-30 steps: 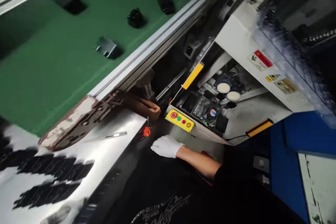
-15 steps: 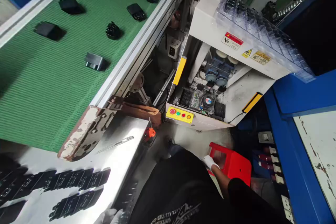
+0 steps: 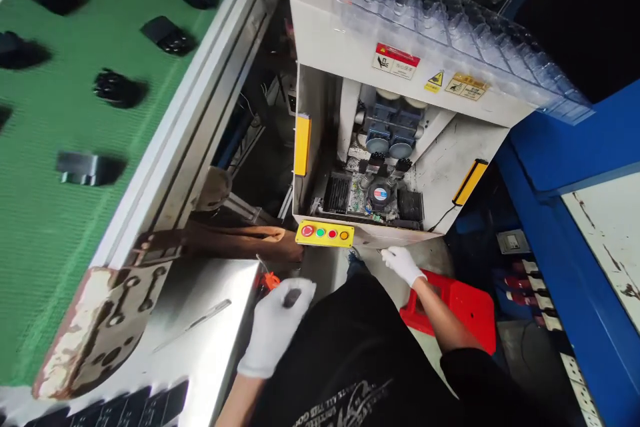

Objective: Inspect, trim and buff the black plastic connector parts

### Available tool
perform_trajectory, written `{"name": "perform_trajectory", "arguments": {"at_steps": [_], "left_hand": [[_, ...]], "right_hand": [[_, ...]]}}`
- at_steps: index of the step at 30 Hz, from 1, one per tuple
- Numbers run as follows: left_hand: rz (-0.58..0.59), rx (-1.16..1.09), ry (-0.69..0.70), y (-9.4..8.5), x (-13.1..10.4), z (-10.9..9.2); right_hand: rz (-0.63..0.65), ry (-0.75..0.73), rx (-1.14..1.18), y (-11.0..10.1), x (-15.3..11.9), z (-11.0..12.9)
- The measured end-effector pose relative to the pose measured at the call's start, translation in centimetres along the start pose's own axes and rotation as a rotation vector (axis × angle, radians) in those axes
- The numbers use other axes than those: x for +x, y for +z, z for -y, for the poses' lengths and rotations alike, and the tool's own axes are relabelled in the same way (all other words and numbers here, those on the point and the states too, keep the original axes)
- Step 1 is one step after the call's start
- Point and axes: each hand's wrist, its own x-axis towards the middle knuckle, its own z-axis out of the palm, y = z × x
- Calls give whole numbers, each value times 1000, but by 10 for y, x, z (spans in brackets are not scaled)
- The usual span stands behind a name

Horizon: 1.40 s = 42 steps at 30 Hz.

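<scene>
My left hand (image 3: pixel 275 325), in a white glove, hangs in front of my body beside the metal table's corner. Its fingers are curled toward the thumb, with a dark spot showing between them that I cannot identify. My right hand (image 3: pixel 404 267), also gloved, reaches to the lower front edge of a white machine (image 3: pixel 370 237), its fingers bent together at a small dark part there. Inside the machine's opening, two black pieces (image 3: pixel 376 163) stand on a fixture (image 3: pixel 379 193) below blue-grey press heads (image 3: pixel 385 130). A yellow button panel (image 3: pixel 325 233) sits on the front.
A green conveyor belt (image 3: pixel 60 233) carries several black plug-like pieces (image 3: pixel 167 35). More black pieces (image 3: pixel 110 413) lie on the metal table (image 3: pixel 200 333). A clear plastic tray (image 3: pixel 465 47) holding black pieces tops the machine. A red plastic stool (image 3: pixel 473 310) stands right of my legs.
My right hand has moved from the red stool up to the machine's lower edge. My left hand has risen from the bottom of the view. The view has shifted closer to the machine.
</scene>
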Motion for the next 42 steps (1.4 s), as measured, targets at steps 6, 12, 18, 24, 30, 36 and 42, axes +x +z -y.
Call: {"name": "perform_trajectory", "arguments": {"at_steps": [6, 12, 18, 24, 30, 36, 42], "left_hand": [[7, -143, 146, 69, 144, -69], [62, -135, 197, 129, 302, -138], [496, -185, 379, 176, 381, -179], [596, -266, 412, 183, 384, -181], [551, -355, 451, 189, 388, -181], [512, -401, 498, 193, 387, -178], [474, -412, 495, 198, 389, -172]], "right_hand": [[-71, -10, 119, -56, 81, -41], [-393, -38, 345, -135, 175, -43], [-32, -374, 508, -171, 265, 5], [100, -450, 617, -157, 284, 29], [12, -434, 671, -145, 283, 28], [-66, -490, 641, -140, 285, 27], [-102, -447, 623, -140, 283, 33]]}}
